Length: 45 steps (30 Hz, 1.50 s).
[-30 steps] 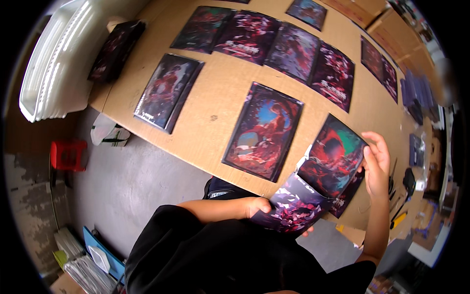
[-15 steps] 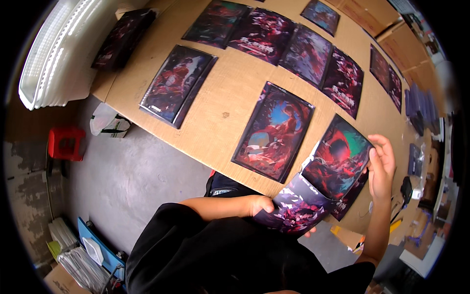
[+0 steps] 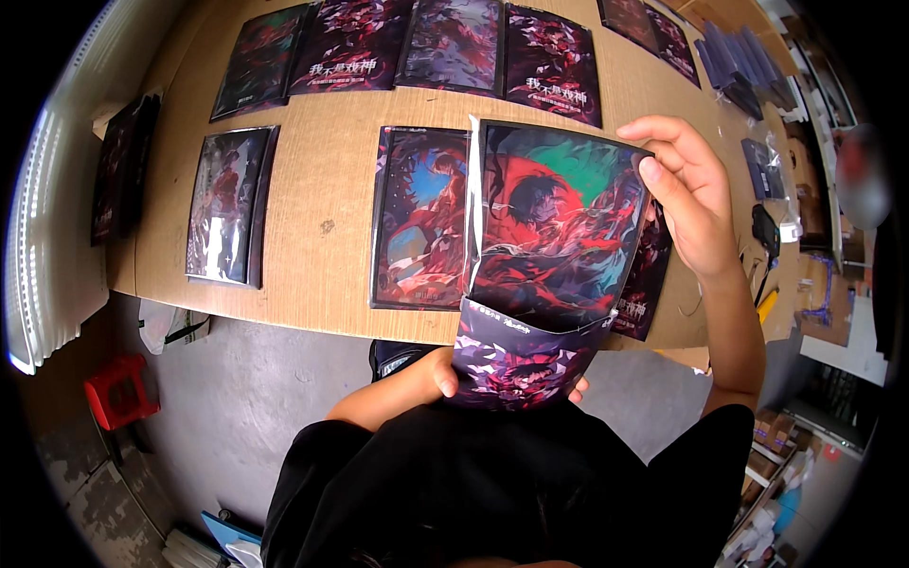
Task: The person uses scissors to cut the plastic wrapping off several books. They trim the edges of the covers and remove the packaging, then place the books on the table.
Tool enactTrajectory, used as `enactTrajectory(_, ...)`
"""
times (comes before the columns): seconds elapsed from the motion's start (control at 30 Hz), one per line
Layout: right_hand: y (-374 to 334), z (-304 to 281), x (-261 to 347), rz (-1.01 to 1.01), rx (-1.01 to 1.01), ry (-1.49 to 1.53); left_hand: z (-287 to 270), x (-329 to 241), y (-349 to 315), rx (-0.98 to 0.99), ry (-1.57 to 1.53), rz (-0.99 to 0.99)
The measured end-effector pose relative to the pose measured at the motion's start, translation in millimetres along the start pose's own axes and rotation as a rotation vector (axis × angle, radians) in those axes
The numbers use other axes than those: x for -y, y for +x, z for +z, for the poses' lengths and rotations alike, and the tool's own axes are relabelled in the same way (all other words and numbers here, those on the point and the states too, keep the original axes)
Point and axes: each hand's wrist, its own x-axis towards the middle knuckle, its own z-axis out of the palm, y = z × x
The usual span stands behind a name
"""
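Close to my body, my left hand [image 3: 437, 375] grips a purple illustrated sleeve [image 3: 530, 364] from below. Its thumb rests on the left side and fingertips show past the right side. A picture card with red and green art [image 3: 559, 227] stands partly out of the sleeve's mouth; its lower end is hidden inside. My right hand [image 3: 696, 194] pinches the card's upper right corner between thumb and fingers. A clear plastic edge runs along the card's left side. Behind it, a red and blue picture pack [image 3: 421, 222] lies on the table, partly covered. Another dark pack [image 3: 639, 303] shows behind the card's right side.
Several dark picture packs [image 3: 450, 47] lie in a row across the far part of the wooden table [image 3: 322, 189]. One more pack [image 3: 227, 208] lies at the left. White stacked baskets [image 3: 57, 208] stand at the left edge. A red stool [image 3: 121, 390] is on the floor.
My view has turned, so the table now appears more level. My hands hold the sleeve and card much as before, and the card stands more upright in view.
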Motion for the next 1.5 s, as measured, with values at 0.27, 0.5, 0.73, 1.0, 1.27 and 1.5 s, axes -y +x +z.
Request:
enactTrajectory(0.27, 6, 5, 1, 0.008, 0.038, -0.015, 1, -8, 0, 0.011, 0.045, 0.021)
enactTrajectory(0.5, -13, 24, 22, -0.323, 0.408, -0.323, 9, -16, 3, -0.022, 0.092, 0.142)
enactTrajectory(0.73, 14, 58, 24, -0.081, 0.307, -0.088, 50, -55, -21, -0.356, 0.367, 0.474)
enactTrajectory(1.0, 226, 66, -46, -0.054, 0.023, 0.426, 25, -115, -84, -0.3, 0.497, 0.751)
enactTrajectory(1.27, 331, 98, -118, -0.084, -0.127, -0.023, 25, -109, -95, -0.337, 0.423, 0.768)
enactTrajectory(1.5, 315, 113, -116, -0.387, -0.47, -0.733, 25, -110, -94, -0.324, 0.505, 0.698)
